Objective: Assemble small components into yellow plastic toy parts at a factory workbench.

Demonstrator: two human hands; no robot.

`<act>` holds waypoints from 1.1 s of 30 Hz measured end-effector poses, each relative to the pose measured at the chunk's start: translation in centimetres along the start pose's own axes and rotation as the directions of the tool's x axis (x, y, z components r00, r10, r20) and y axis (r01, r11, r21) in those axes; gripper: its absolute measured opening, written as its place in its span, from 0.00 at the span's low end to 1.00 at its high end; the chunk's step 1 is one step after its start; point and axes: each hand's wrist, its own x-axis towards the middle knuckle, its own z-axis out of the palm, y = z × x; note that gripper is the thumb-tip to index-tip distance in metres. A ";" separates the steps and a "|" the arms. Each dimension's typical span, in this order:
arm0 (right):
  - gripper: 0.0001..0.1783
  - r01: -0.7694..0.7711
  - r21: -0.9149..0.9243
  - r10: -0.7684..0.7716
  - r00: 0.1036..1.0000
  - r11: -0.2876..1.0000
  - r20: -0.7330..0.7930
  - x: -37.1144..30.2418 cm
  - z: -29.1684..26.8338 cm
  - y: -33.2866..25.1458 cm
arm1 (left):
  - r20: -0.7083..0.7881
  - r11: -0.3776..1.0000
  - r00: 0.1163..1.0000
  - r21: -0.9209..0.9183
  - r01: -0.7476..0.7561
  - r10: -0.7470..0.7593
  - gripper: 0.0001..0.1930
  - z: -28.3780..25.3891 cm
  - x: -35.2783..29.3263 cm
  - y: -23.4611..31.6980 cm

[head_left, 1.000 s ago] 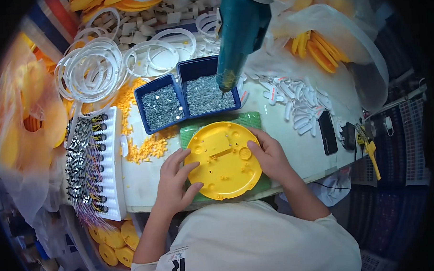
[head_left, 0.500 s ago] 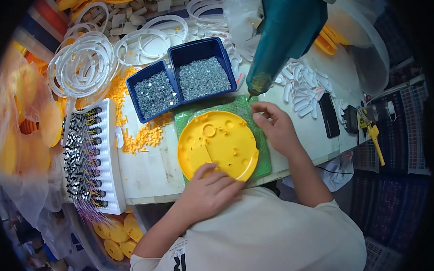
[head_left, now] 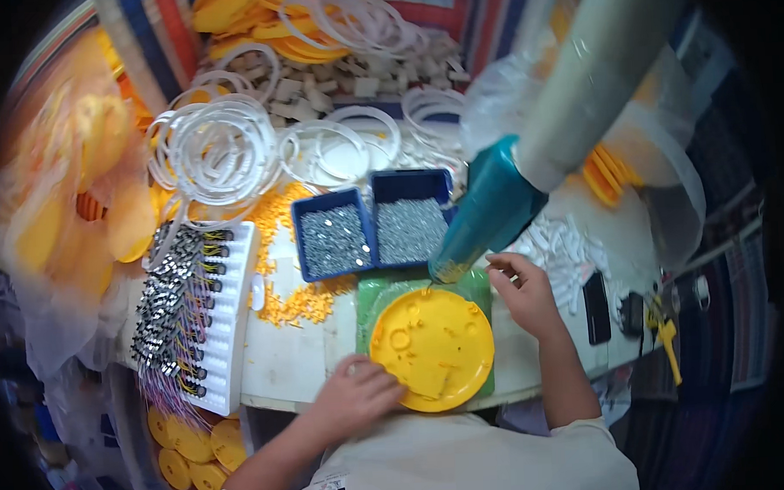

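A round yellow plastic cover, its inner side with rings and small posts facing up, lies on a green mat. My left hand grips its lower left rim, fingers bent at the edge. To the upper right of the cover is my right hand, fingers loosely curved and thumb apart; nothing shows in it. Between that hand and the blue bins hangs a teal electric screwdriver, tilted, with its tip at the far edge of the cover. My right hand is apart from the tool.
Two blue bins of small metal screws stand behind the mat. Leftward are orange pieces, a white foam tray of wired parts, and clear rings. White curved pieces and a black phone lie right.
The view has tilted up, so everything sits lower. The screwdriver has come down to the cover's far edge. My left hand has shifted leftward along the rim.
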 end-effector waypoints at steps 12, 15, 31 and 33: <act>0.20 0.771 -0.451 -0.654 0.629 0.450 0.422 28.3 12.8 -9.4 | -0.277 0.929 0.887 -0.090 0.358 -0.369 0.21 1.9 -4.8 0.9; 0.26 0.700 -0.486 -0.531 0.714 0.524 0.456 34.0 19.1 -11.3 | -0.313 0.893 0.837 -0.136 0.429 -0.450 0.19 3.6 -6.4 0.8; 0.26 0.546 -0.434 -0.488 0.837 0.716 0.248 46.6 15.6 -5.5 | -0.502 0.918 0.769 -0.238 0.318 -0.396 0.07 4.2 -4.9 0.2; 0.29 0.580 -0.321 -0.526 0.815 0.749 0.245 43.1 11.2 -7.8 | -0.518 0.912 0.751 -0.234 0.336 -0.409 0.08 4.2 -4.7 1.1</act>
